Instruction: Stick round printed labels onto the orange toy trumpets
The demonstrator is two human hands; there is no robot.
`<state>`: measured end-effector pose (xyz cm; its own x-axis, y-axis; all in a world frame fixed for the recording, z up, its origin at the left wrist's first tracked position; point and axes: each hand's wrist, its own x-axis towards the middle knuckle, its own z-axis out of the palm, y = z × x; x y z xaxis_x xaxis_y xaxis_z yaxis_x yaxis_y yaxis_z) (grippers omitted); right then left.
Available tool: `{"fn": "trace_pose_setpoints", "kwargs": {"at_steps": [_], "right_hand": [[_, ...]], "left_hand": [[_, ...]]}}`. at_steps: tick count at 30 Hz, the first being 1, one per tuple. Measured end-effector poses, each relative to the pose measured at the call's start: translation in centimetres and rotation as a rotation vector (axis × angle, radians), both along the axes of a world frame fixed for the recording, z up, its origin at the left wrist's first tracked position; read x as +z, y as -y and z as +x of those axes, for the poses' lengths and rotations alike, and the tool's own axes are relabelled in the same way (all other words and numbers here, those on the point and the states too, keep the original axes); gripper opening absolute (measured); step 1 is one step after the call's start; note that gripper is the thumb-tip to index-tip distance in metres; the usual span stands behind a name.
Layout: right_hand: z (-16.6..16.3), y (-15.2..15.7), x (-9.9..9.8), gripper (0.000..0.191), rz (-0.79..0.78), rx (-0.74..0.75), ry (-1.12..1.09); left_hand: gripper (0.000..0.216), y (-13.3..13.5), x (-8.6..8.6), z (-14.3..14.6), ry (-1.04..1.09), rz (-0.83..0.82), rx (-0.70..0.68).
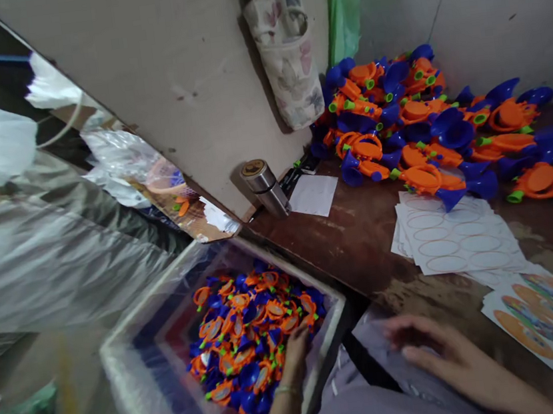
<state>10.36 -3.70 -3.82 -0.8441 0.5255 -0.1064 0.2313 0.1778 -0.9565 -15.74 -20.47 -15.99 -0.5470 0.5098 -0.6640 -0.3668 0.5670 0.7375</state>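
My left hand [297,345] reaches into a plastic-lined box at the lower middle. Its fingers are bent against an orange and blue toy trumpet [309,305] at the right side of the heap; blur partly hides the grip. More toy trumpets [241,325] with green mouthpieces fill the box, many with a pale round face. My right hand [435,345] hovers over my lap by the table edge, fingers apart and slightly curled, with nothing in it. Nearest to it on the right lies a sheet of round printed stickers [536,316], beside white sheets with oval outlines [461,231].
On the brown table [331,240], a pile of toy trumpets [412,123] rests against the wall. A steel flask [265,188] and a white paper [314,194] stand near the partition. A floral cloth bag [286,58] hangs above. The lined box [128,359] sits below table level.
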Motion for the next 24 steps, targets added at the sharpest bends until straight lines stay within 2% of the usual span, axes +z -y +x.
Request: {"fn": "trace_pose_setpoints", "kwargs": {"at_steps": [2,3,5,7,10,13,15,17,20,22,24], "right_hand": [[3.5,0.1,0.5,0.020,0.237,-0.123,0.051],[5.2,-0.1,0.6,0.018,0.389,-0.199,0.085],[8.4,-0.4,0.4,0.017,0.716,-0.342,0.174],[11.3,-0.6,-0.5,0.025,0.975,-0.433,0.311],[14.6,-0.7,-2.8,0.045,1.113,-0.503,0.554],[15.8,-0.7,-5.2,0.036,1.089,-0.454,0.646],[15.9,-0.7,-6.1,0.031,1.067,-0.400,0.641],[15.8,-0.4,-6.2,0.033,1.052,-0.389,0.639],[15.6,0.7,-5.2,0.053,1.019,-0.372,0.676],[15.5,1.8,-4.3,0.066,0.998,-0.314,0.704],[15.5,2.7,-3.4,0.067,0.992,-0.271,0.701]], "left_hand": [[0.026,-2.3,0.0,2.2,-0.055,0.005,-0.153],[0.022,-3.4,0.7,3.0,-0.076,0.032,-0.246],[0.017,-5.4,3.1,3.6,-0.085,0.128,-0.461],[0.017,-7.2,6.3,3.4,-0.056,0.233,-0.693],[0.016,-10.1,10.8,3.3,-0.081,0.435,-0.981],[0.018,-12.8,13.3,5.3,-0.165,0.608,-1.118],[0.021,-14.3,13.3,7.6,-0.207,0.642,-1.124],[0.028,-15.3,12.2,10.0,-0.254,0.656,-1.073],[0.048,-16.2,10.0,12.7,-0.368,0.721,-1.032],[0.059,-16.4,8.8,13.9,-0.482,0.756,-1.135],[0.065,-16.2,7.9,14.7,-0.595,0.743,-1.283]]}}
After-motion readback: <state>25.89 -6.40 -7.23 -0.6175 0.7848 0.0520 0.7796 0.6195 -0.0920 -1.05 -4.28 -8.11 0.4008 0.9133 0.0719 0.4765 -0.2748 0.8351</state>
